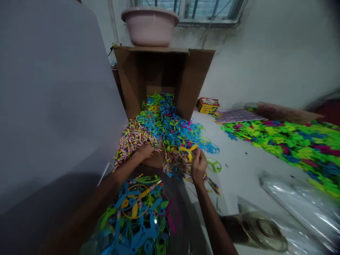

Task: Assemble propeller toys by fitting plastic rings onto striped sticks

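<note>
My left hand rests with fingers curled on a heap of small multicoloured striped sticks. My right hand pinches a yellow ringed propeller at the edge of a big tangle of blue, green and yellow propeller rings. That tangle spills out of a cardboard box lying on its side. Just below my arms a clear bag or tub holds several assembled propellers, mostly blue.
A pink basin sits on top of the box. A grey panel walls off the left. Neon plastic pieces cover the white surface at right, with a small yellow carton behind. Clear plastic bags lie at lower right.
</note>
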Tool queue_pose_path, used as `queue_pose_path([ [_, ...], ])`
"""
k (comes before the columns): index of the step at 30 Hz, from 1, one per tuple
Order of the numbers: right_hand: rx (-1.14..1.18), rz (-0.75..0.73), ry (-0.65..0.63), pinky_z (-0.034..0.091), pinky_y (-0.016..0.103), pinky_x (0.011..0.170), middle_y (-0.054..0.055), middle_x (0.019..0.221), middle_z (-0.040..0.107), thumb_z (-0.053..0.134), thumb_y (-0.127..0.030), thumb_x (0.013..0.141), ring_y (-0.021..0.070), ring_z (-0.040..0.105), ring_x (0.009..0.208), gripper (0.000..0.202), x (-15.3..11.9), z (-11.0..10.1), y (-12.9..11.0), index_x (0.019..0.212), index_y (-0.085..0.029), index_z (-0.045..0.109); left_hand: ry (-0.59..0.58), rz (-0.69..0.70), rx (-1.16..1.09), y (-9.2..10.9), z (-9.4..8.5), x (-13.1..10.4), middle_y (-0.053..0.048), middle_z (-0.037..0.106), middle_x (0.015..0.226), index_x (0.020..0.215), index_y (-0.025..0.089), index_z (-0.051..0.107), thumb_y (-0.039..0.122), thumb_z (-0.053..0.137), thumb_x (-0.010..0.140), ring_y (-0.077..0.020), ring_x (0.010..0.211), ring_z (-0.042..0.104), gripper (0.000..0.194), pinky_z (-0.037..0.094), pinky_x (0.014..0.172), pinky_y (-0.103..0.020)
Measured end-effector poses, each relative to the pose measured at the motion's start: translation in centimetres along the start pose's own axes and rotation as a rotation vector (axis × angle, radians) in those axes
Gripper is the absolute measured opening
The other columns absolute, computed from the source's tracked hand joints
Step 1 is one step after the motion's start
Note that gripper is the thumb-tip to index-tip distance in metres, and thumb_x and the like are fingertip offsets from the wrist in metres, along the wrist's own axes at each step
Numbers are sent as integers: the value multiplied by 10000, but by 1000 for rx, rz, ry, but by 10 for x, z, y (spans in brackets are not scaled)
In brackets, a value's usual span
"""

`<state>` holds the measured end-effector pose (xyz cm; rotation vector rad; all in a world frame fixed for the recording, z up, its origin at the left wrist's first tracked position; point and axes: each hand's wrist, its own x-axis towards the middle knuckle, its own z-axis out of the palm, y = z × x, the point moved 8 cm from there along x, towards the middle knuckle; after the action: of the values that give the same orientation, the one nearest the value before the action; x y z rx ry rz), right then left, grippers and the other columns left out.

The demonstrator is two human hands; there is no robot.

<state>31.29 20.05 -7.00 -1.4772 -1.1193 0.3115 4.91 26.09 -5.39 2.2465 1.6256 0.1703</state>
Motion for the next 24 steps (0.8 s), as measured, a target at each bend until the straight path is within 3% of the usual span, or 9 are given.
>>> queue_pose_path([
  [3, 196, 115, 18, 510, 316, 665, 83, 835, 695, 306, -649, 955, 188, 657, 700, 602, -8, 0, -19, 953, -149, 640, 114, -77, -219, -7, -17, 5, -63, 669, 924, 1136, 131, 590, 301, 534, 971, -173, 784, 665, 244, 556, 737, -350],
  [5, 474, 285, -98, 511, 288, 586, 56, 856, 709, 478, -644, 901, 169, 661, 629, 495, -21, 16, -30, 1001, -181, 622, 196, -117, -387, -4, -30, -2, -55, 664, 854, 1234, 133, 501, 298, 395, 1011, -157, 620, 650, 297, 528, 591, -302],
  [7, 753, 482, -267, 511, 262, 540, 38, 900, 726, 710, -537, 792, 159, 668, 605, 405, -42, 37, -47, 1012, -211, 617, 251, -131, -535, 5, -40, -18, -66, 672, 888, 1285, 149, 430, 329, 322, 1018, -148, 566, 645, 339, 487, 486, -260],
  [10, 916, 624, -407, 517, 235, 514, 32, 938, 742, 839, -375, 697, 143, 671, 605, 377, -69, 48, -77, 976, -206, 649, 277, -96, -830, 27, -46, -53, -86, 684, 976, 1156, 157, 525, 397, 497, 949, -161, 714, 694, 318, 524, 516, -233],
  [13, 1005, 674, -448, 565, 250, 589, 42, 935, 751, 852, -323, 691, 159, 700, 688, 323, -84, 47, -99, 934, -187, 687, 369, -131, -1318, 38, -46, -90, -75, 698, 968, 1028, 156, 598, 415, 725, 791, -171, 776, 701, 373, 564, 583, -241],
  [15, 1060, 701, -453, 586, 271, 638, 44, 925, 754, 861, -292, 681, 179, 716, 743, 315, -90, 47, -108, 927, -190, 694, 452, -182, -1529, 40, -44, -110, -50, 707, 912, 1007, 166, 582, 394, 788, 731, -164, 746, 706, 413, 568, 596, -239],
  [18, 1089, 726, -482, 586, 271, 612, 25, 883, 749, 878, -263, 658, 176, 712, 718, 335, -100, 47, -114, 921, -204, 678, 524, -199, -1648, 45, -46, -126, -1, 703, 755, 989, 182, 528, 373, 801, 732, -134, 630, 696, 421, 545, 594, -211],
  [24, 976, 645, -486, 551, 217, 576, -19, 706, 687, 905, -302, 607, 131, 661, 637, 358, -107, 40, -121, 798, -181, 627, 535, -136, -1540, 51, -57, -131, 42, 648, 620, 954, 189, 493, 448, 758, 769, -115, 468, 619, 414, 480, 503, -206],
])
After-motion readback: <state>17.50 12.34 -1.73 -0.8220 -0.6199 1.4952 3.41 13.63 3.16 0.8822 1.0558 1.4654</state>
